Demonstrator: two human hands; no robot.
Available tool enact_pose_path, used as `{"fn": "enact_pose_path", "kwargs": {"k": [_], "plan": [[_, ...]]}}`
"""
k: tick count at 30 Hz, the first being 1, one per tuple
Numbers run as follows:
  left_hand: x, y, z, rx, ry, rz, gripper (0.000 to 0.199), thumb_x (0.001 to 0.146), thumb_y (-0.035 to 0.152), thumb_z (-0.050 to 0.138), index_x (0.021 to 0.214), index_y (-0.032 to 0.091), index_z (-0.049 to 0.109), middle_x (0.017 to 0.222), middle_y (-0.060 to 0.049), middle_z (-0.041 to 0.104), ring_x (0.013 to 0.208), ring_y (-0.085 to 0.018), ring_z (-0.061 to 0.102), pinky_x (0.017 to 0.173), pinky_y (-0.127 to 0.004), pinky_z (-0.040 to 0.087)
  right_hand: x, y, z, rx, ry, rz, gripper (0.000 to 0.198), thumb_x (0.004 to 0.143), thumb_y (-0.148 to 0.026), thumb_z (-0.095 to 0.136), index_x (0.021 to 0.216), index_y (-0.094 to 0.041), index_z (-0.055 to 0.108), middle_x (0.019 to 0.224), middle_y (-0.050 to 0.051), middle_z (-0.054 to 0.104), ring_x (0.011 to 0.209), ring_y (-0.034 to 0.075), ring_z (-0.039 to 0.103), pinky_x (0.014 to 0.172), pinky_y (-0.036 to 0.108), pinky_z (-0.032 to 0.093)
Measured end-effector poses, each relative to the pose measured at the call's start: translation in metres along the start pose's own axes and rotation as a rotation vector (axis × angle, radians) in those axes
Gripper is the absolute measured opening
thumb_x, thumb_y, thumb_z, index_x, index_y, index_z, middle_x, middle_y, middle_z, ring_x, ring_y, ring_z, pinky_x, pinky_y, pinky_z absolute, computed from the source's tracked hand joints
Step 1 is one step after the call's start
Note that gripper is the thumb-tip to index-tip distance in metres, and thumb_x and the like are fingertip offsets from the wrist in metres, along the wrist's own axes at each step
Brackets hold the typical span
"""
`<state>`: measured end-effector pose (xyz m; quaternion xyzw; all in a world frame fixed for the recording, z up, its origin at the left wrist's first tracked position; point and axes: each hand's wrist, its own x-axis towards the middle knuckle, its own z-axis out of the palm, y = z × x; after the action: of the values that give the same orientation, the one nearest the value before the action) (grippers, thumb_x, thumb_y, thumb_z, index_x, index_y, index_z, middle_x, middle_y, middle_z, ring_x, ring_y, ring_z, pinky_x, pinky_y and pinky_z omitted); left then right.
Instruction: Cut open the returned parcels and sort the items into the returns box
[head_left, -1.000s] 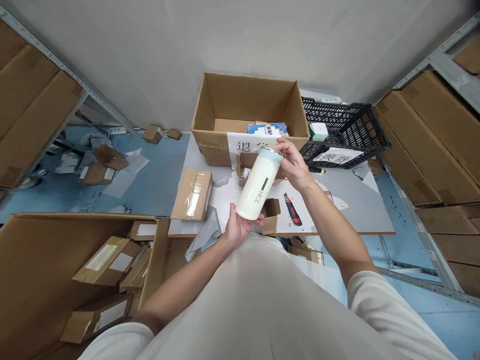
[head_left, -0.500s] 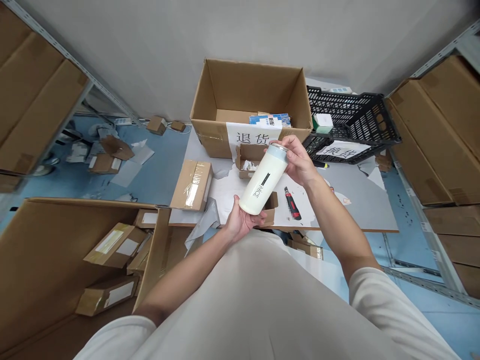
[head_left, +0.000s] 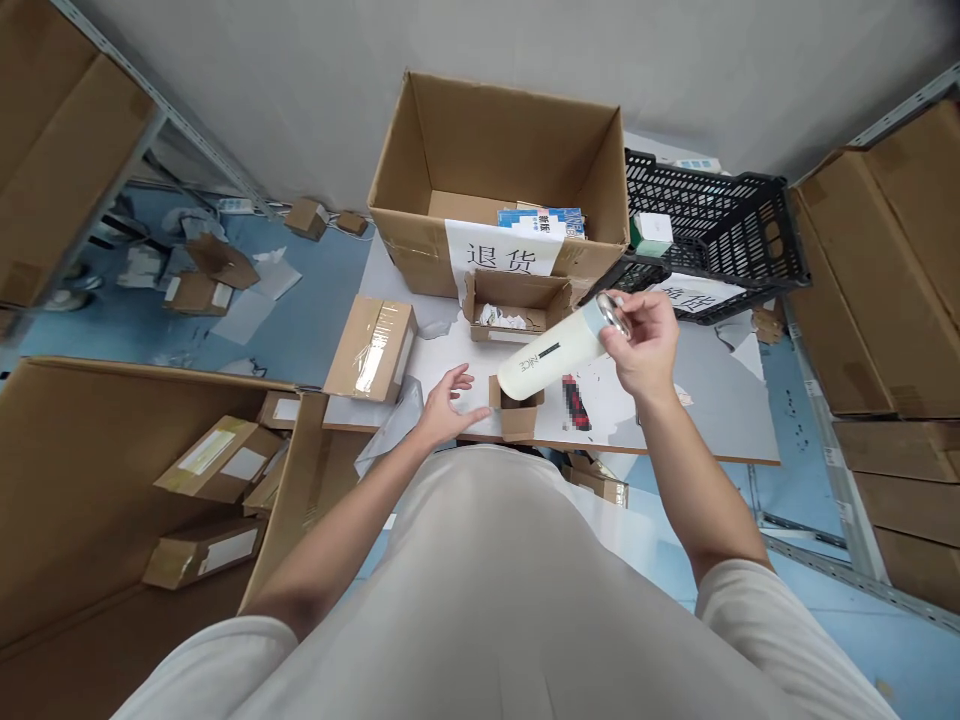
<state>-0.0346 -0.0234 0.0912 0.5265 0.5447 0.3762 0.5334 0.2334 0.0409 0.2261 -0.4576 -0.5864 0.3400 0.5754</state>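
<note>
A cream thermos bottle (head_left: 551, 355) with a pale blue upper band and the word NICE on its side is tilted, its base lower left. My right hand (head_left: 646, 340) grips it around the silver-topped end. The base hangs over a small open cardboard box (head_left: 519, 420) near the table's front edge; whether it touches the box I cannot tell. My left hand (head_left: 448, 408) is open, fingers apart, just left of that small box. Behind the bottle lies an open shallow carton (head_left: 517, 330) holding crumpled white paper. A red and black box cutter (head_left: 576, 403), partly blurred, lies on the table.
A large carton (head_left: 420, 250) with a Chinese-lettered sheet stands at the back, blue boxes (head_left: 541, 220) inside. To its right is a black crate (head_left: 750, 265). A taped parcel (head_left: 371, 348) sits left on the table. A big bin (head_left: 292, 500) of parcels is at lower left.
My left hand has let go of the bottle's base and moved left, opening. My right hand has shifted right, tipping the bottle flatter over the small box. The view has shifted slightly.
</note>
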Motion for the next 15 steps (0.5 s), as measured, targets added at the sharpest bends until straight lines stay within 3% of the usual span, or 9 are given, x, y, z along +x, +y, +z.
{"fn": "enact_pose_path", "kwargs": {"k": [3,6,11,15], "plan": [[0.006,-0.027,-0.001,0.252,-0.142,0.011,0.128,0.035,0.046,0.089,0.144,0.015,0.029,0.144,-0.023,0.039,0.132,-0.039,0.038,0.107,-0.053,0.031,-0.022,0.009,-0.003,-0.039,0.025,0.011,0.036,0.067,-0.037,0.072,0.087,-0.027,0.044,0.083,0.001,0.056,0.109,0.025,0.057,0.09,0.043,0.047],[0.02,-0.044,0.013,0.301,-0.229,0.051,0.132,0.03,0.038,0.09,0.144,0.012,0.028,0.15,-0.023,0.028,0.138,-0.042,0.026,0.113,-0.054,0.024,-0.041,0.022,0.001,-0.08,0.051,0.069,0.034,0.067,-0.032,0.071,0.087,-0.026,0.044,0.09,0.002,0.058,0.11,0.024,0.057,0.089,0.041,0.048],[0.038,-0.046,0.042,0.117,-0.203,0.204,0.103,0.048,0.031,0.082,0.14,0.02,0.036,0.144,-0.015,0.042,0.132,-0.036,0.039,0.11,-0.052,0.03,-0.057,0.038,0.011,-0.143,0.077,0.119,0.034,0.067,-0.03,0.071,0.088,-0.025,0.044,0.093,0.004,0.059,0.113,0.024,0.055,0.086,0.039,0.048],[0.038,-0.041,0.048,0.162,-0.205,0.257,0.075,0.057,0.025,0.074,0.128,0.017,0.049,0.128,-0.013,0.056,0.119,-0.032,0.053,0.105,-0.047,0.038,-0.068,0.039,0.016,-0.271,0.003,0.089,0.037,0.066,-0.031,0.072,0.091,-0.025,0.046,0.105,0.009,0.059,0.111,0.027,0.056,0.076,0.038,0.052]]}}
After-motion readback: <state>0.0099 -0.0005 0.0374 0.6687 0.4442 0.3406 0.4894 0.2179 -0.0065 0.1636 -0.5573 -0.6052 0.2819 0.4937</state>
